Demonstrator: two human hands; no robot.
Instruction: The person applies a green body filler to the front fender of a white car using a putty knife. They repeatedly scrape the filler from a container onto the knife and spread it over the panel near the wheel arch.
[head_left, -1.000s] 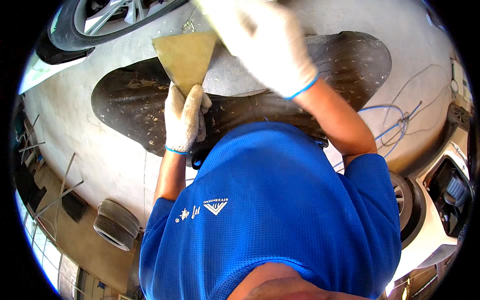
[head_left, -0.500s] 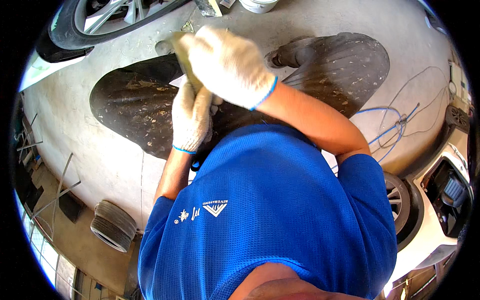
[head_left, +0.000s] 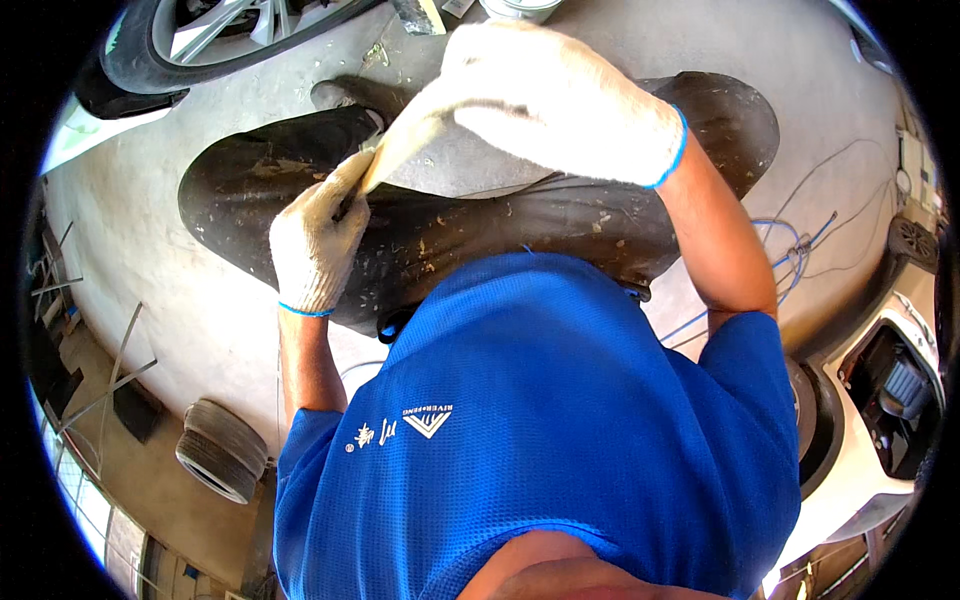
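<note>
A thin pale-yellow strip [head_left: 408, 140] stretches between my two gloved hands, above my dark, paint-spotted trousers [head_left: 440, 235]. Its lower end is pinched between the thumb and fingers of my left hand [head_left: 318, 235], which wears a white knit glove with a blue cuff edge. My right hand [head_left: 565, 105], gloved the same way, is closed around the upper end, farther off and to the right. Where the strip enters the right glove, motion and glare blur it. What the strip is made of cannot be told.
A car wheel [head_left: 235, 35] stands at the far left, and a white bucket [head_left: 522, 9] at the far middle. Blue hose [head_left: 795, 255] lies coiled on the floor at right, near a white car body [head_left: 860, 440]. Stacked tyres [head_left: 222, 450] sit at lower left.
My hands have moved apart: the right went right and slightly up, the left went left and a little down. More of the strip now shows between them.
</note>
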